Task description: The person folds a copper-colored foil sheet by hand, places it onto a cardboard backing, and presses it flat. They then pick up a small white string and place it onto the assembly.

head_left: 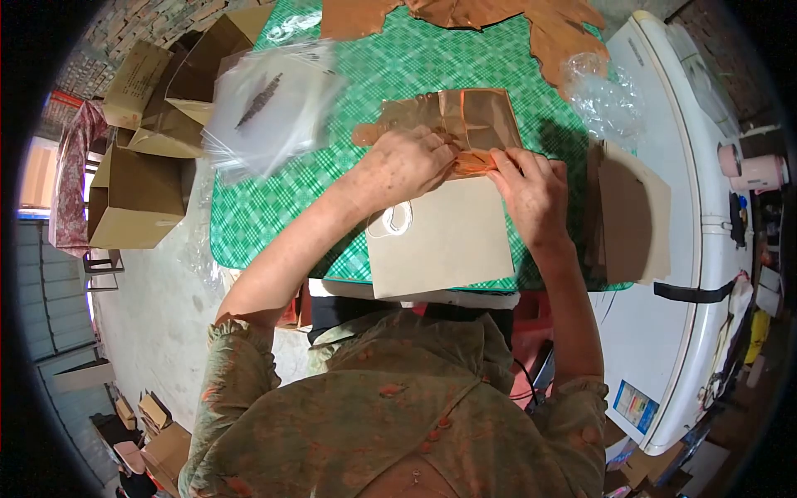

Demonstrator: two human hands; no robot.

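My left hand (411,166) is closed on the near edge of a shiny brown-orange sheet (477,116), which lies folded on the green checked tablecloth (266,216). Opposite it, my right hand (528,189) pinches a crumpled orange part of the same sheet, a short way from the left fingers. Just below both hands rests a beige card (444,241), reaching over the table's near edge. A small white loop of string (397,218) lies on the card's upper left part.
A stack of clear plastic sleeves (278,108) is at the left. Brown material (465,12) covers the far edge. Crumpled clear plastic (604,100) and cardboard pieces (635,216) are at the right, beside a white appliance (664,332). Open cardboard boxes (141,195) stand left of the table.
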